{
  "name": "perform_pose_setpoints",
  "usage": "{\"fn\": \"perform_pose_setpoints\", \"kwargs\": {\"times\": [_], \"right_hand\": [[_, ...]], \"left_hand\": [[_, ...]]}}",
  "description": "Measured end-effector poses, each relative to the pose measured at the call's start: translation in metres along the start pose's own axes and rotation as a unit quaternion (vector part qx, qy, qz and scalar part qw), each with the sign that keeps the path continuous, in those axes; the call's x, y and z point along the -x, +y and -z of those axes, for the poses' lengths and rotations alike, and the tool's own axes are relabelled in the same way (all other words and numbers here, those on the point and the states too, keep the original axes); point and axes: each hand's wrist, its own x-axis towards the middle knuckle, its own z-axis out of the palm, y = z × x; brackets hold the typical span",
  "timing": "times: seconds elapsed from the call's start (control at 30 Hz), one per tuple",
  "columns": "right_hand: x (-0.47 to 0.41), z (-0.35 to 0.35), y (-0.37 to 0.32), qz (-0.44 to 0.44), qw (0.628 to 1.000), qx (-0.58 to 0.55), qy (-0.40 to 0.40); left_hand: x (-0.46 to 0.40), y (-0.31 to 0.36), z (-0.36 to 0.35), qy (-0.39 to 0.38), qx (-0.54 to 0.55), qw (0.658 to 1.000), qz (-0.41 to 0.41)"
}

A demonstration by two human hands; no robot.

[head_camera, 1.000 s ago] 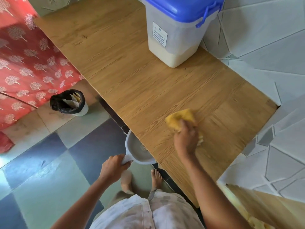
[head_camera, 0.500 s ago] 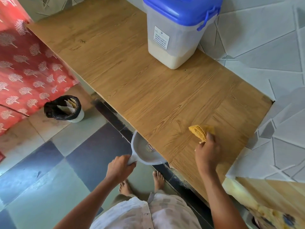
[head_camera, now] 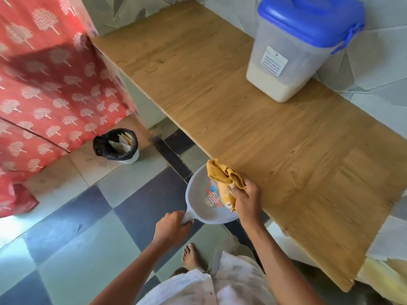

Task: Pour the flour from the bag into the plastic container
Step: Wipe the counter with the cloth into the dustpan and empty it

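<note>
At the far left hung a red cloth printed with pale trees, and below it on the tiled floor stood a small bin with a black liner, papers poking out of it.

Next came the left hand, its fingers wrapped round the handle of a grey dustpan held just under the edge of the wooden counter. A red and blue sticker sat inside the pan, but its writing was too small to read.

Over the pan's mouth, the right hand bunched a yellow cloth tightly between fingers and thumb, right at the counter's lip.

Far along the counter to the right, well apart from both hands, stood the plastic container, its blue lid on and a pale layer of flour filling its bottom part. A white label on its front carried lines of print, not legible. No flour bag was in view.

The pouring looked finished, with only the clean-up in hand. The risk from here lay in the pan: if it tipped or dropped away from the counter edge, whatever was swept off could miss it and fall to the floor by the bare foot. Shaking the cloth too briskly could scatter dust past the pan's rim.
</note>
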Motion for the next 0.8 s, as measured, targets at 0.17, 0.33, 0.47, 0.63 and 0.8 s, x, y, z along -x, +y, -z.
{"fn": "perform_pose_setpoints", "kwargs": {"times": [0.17, 0.33, 0.47, 0.63, 0.8], "right_hand": [[-0.026, -0.058, -0.028, -0.021, 0.997, -0.064, -0.027], [-0.076, -0.131, -0.044, -0.086, 0.983, -0.154, -0.047], [-0.124, -0.191, -0.062, -0.066, 0.986, -0.122, -0.092], [-0.190, -0.273, -0.090, -0.007, 0.986, -0.093, -0.137], [-0.251, -0.357, -0.110, 0.057, 0.981, -0.016, -0.183]], "left_hand": [[-0.009, -0.051, 0.037, 0.033, 0.045, 0.996, 0.064], [-0.051, -0.099, 0.082, 0.067, 0.067, 0.990, 0.104], [-0.091, -0.133, 0.124, 0.087, 0.078, 0.985, 0.129], [-0.147, -0.172, 0.178, 0.094, 0.069, 0.979, 0.164], [-0.205, -0.211, 0.232, 0.103, 0.064, 0.975, 0.188]]}}
